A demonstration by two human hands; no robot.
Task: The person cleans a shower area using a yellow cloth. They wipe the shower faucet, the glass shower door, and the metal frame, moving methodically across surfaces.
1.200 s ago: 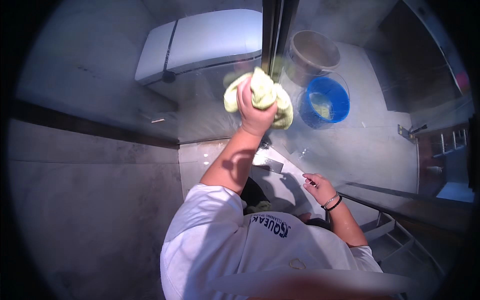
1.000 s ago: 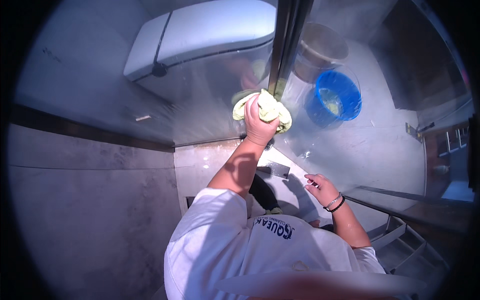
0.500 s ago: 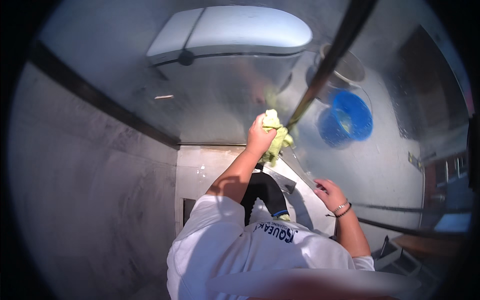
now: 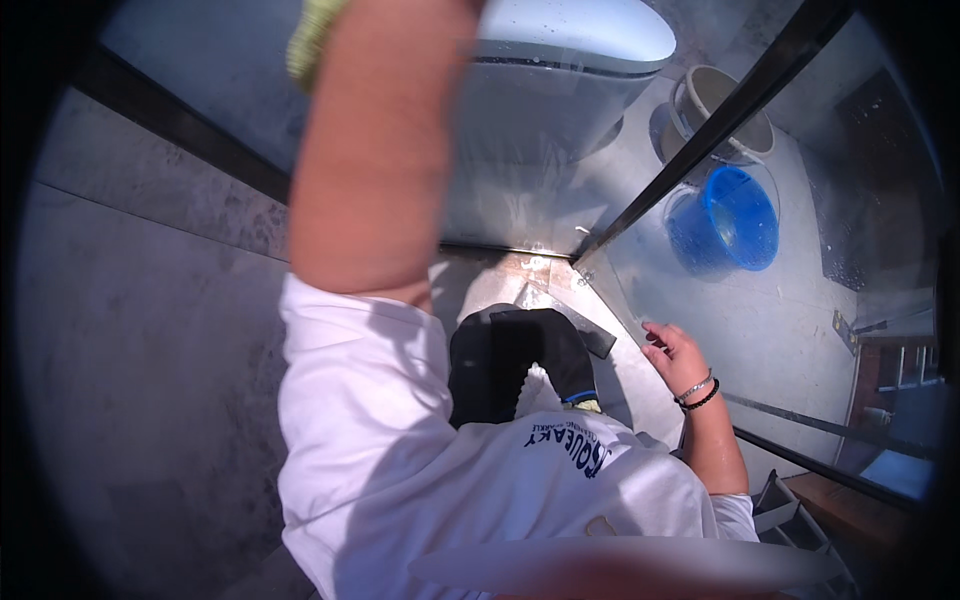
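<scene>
My left forearm [image 4: 375, 170] reaches up past the top edge of the view, close to the camera and blurred. My left hand lies beyond that edge. Beside the arm shows part of a yellow-green cloth [image 4: 315, 42], carried up with it; the fingers on it are hidden. Lower right, my right hand [image 4: 677, 355] holds nothing, its fingers apart and a little bent, near the lower edge of a clear glass panel [image 4: 700, 310]. I cannot tell if the fingertips touch it. Two bracelets [image 4: 698, 392] circle that wrist.
Through the glass I see a white toilet [image 4: 580, 35], a blue bucket [image 4: 742, 220] and a grey bucket [image 4: 735, 110]. Dark metal frames [image 4: 700, 150] edge the panels. A grey wall [image 4: 150, 370] stands at left. A dark flat piece [image 4: 600, 345] lies by my knee.
My left hand has swung up and left, out of view, taking the cloth from the glass corner. My right hand stays near the panel edge. The view has shifted slightly.
</scene>
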